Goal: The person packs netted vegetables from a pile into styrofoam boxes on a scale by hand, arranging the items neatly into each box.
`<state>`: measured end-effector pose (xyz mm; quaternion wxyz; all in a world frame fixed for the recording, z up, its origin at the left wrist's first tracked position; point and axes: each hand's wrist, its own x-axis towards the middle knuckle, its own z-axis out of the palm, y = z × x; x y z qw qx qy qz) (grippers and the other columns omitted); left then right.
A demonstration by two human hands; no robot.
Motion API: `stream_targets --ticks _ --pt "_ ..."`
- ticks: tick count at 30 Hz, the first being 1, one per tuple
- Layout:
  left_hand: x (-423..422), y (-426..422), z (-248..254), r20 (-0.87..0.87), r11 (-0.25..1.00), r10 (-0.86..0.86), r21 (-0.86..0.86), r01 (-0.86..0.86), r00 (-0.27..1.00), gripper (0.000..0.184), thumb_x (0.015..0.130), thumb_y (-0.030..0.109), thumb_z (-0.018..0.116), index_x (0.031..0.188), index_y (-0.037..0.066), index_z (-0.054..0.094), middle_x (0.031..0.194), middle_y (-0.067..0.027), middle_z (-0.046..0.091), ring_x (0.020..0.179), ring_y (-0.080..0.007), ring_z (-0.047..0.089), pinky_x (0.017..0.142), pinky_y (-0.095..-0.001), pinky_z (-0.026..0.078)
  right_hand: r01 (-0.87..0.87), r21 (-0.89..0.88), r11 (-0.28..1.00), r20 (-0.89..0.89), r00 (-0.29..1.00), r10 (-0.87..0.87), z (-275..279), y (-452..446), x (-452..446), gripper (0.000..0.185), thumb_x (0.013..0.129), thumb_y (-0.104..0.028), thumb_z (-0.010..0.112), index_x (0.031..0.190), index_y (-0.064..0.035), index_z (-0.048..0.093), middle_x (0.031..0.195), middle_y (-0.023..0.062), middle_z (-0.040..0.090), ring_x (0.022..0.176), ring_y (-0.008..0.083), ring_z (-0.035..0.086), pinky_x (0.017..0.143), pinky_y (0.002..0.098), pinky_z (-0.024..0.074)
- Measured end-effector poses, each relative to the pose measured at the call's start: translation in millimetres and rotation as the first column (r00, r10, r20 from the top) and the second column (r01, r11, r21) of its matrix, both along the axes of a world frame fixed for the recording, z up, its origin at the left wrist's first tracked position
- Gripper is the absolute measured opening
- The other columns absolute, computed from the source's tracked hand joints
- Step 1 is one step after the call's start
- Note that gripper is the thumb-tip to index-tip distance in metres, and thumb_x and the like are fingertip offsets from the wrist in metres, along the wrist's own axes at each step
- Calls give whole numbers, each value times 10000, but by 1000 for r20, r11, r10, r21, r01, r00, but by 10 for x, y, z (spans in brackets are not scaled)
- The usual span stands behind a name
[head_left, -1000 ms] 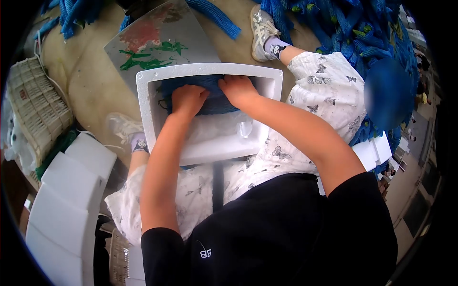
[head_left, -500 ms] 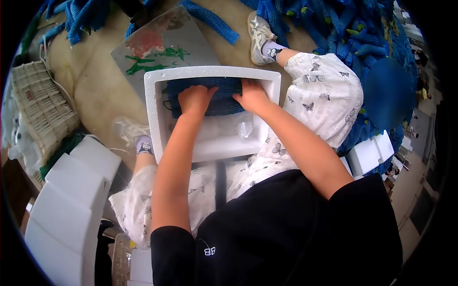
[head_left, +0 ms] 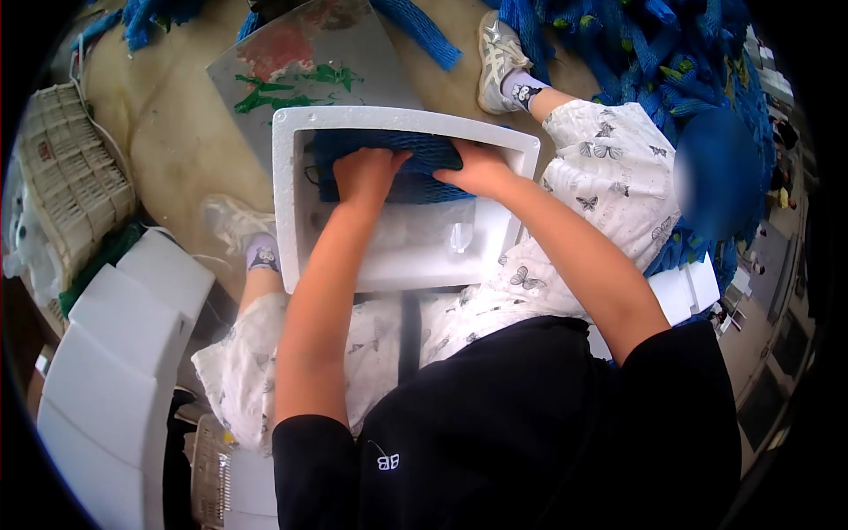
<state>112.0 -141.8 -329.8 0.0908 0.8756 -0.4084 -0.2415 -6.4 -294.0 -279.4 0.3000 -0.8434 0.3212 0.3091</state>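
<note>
A white foam box [head_left: 287, 203] sits in front of me between my legs. Rolls in blue mesh sleeves [head_left: 420, 187] lie side by side along its far wall. My left hand [head_left: 364, 172] is closed over their left part, its fingertips hidden against the mesh. At their right end my right hand [head_left: 479, 170] grips them, thumb on the near side and fingers on the far side. What the sleeves contain is covered. Clear plastic [head_left: 460, 237] lies on the box floor nearer to me.
Beyond the box is a grey board [head_left: 353, 40] with red and green patches. A large pile of blue-sleeved pieces [head_left: 649, 53] with green tips is at upper right. White foam boxes [head_left: 115, 344] and a wicker-like crate [head_left: 71, 172] stand on the left.
My hands stay on the blue-sleeved rolls inside the box, the right one turned slightly. The view has shifted a little, and the box appears slightly higher and further right.
</note>
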Motion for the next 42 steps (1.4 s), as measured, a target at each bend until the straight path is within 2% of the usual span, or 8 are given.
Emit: stream_targets --ticks 8,18,27,32,34,38,40,42 --pt "47 -25 22 18 1000 -2 -26 2 1000 462 841 551 589 671 151 744 620 -90 667 579 -255 669 502 -366 481 -134 113 985 -140 979 149 -47 -195 194 880 762 -522 685 1408 -9 380 1404 230 443 1301 346 429 1080 362 346" --pt "82 -28 20 -20 999 -22 -41 21 1000 462 833 548 607 616 150 696 591 -78 638 548 -272 629 508 -382 462 -18 -87 996 -24 1000 16 -190 -20 66 798 708 -415 772 1354 -59 469 1368 188 492 1287 341 442 1092 381 348" --pt "-94 424 118 -51 997 64 49 -62 997 320 833 417 662 669 144 699 660 -80 662 599 -261 639 516 -370 471 -276 20 961 -167 947 276 -97 91 375 704 741 -380 747 1324 -66 508 1347 183 509 1267 336 462 1054 387 385" --pt "-115 496 496 -18 893 197 -410 -187 980 186 805 301 700 876 129 708 803 -64 688 643 -266 647 588 -384 523 -379 -69 923 -129 921 368 -178 179 255 731 798 -458 689 1381 -86 450 1429 169 428 1325 348 391 1105 416 321" --pt "-94 409 427 -6 942 177 -290 -171 984 129 808 249 703 863 133 687 790 -68 672 704 -295 648 627 -401 528 -332 59 942 -211 918 337 -58 118 379 697 813 -452 674 1365 -80 466 1403 169 461 1302 350 425 1097 424 333" --pt "-88 398 17 9 965 79 -251 -75 997 163 847 268 661 898 115 634 882 -108 652 835 -331 631 680 -441 519 -434 -117 893 -132 898 419 -17 250 272 722 776 -385 738 1320 8 471 1345 216 491 1263 380 449 1082 435 346" --pt "-71 371 16 -73 984 92 -147 -102 993 158 848 263 659 904 117 634 872 -105 656 829 -325 634 667 -441 517 -278 -451 848 285 855 433 263 419 -57 564 725 -257 769 1186 -19 549 1136 174 576 1073 338 546 943 409 430" --pt "-70 396 -15 -15 976 58 -208 -60 998 151 847 262 657 899 122 633 858 -99 659 819 -322 636 660 -441 516 -373 -333 866 310 824 474 466 507 -204 361 752 -222 717 1035 -51 572 972 108 583 941 290 560 832 394 446"
